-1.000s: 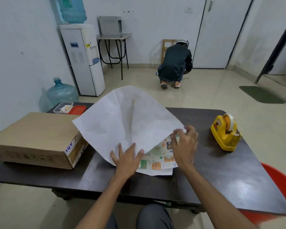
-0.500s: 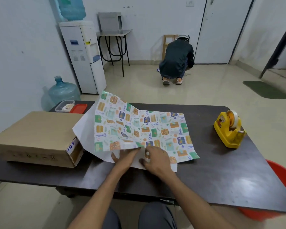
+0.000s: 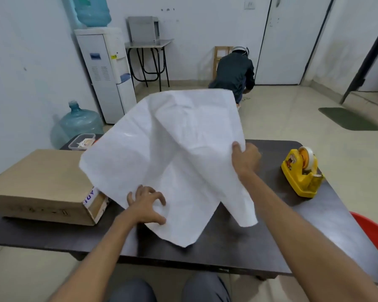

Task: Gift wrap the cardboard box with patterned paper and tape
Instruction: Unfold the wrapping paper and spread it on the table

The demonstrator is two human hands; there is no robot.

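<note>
Paper (image 3: 172, 149) is pinned by the left hand (image 3: 147, 205), fingers spread, and pinched by the right hand (image 3: 246, 158); tearing may be caused if tugged.

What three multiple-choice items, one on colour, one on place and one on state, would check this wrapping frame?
1. The tape dispenser is: A red; B yellow; C blue.
2. The cardboard box sits: A right of the tape dispenser; B on the table, left of the paper; C wrapped in the paper.
3. The paper is: A flat on the table; B taped shut; C lifted by the right hand, white side showing.
Answers: B, its body is yellow; B, it rests at the table's left end beside the paper; C, the right hand grips the raised edge while the left hand rests on the lower part.
</note>
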